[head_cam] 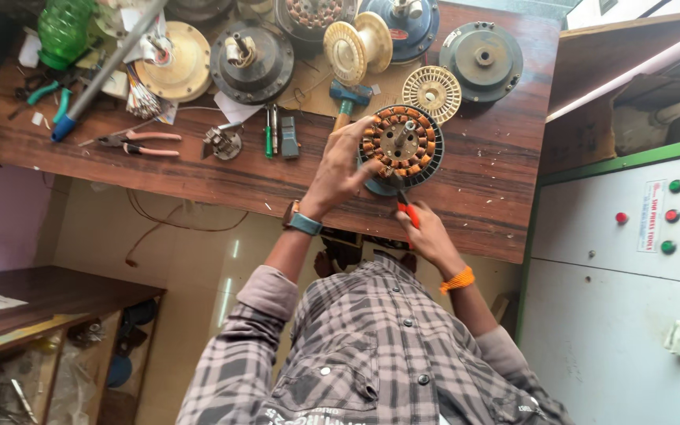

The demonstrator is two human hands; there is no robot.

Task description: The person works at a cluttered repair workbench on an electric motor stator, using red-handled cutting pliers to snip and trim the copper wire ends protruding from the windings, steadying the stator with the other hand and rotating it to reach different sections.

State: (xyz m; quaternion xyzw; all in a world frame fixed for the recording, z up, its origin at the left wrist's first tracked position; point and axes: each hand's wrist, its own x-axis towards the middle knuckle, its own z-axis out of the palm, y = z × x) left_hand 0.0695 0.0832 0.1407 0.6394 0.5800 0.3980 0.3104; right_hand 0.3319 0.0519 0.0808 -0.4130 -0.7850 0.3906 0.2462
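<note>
A round fan motor stator (403,142) with copper coils and a steel shaft stands tilted on the brown wooden table (482,197). My left hand (341,169), a watch on its wrist, grips the stator's left rim. My right hand (428,234), an orange thread round its wrist, holds a red-handled screwdriver (408,212) by the table's near edge. The tool's tip points up at the stator's lower edge. My checked shirt fills the bottom of the view.
Behind the stator lie a cream slotted disc (431,93), a teal-headed hammer (349,99), several motor covers (482,55), pink-handled pliers (142,143) and a green bottle (64,30). A white cabinet with coloured buttons (619,236) stands at the right.
</note>
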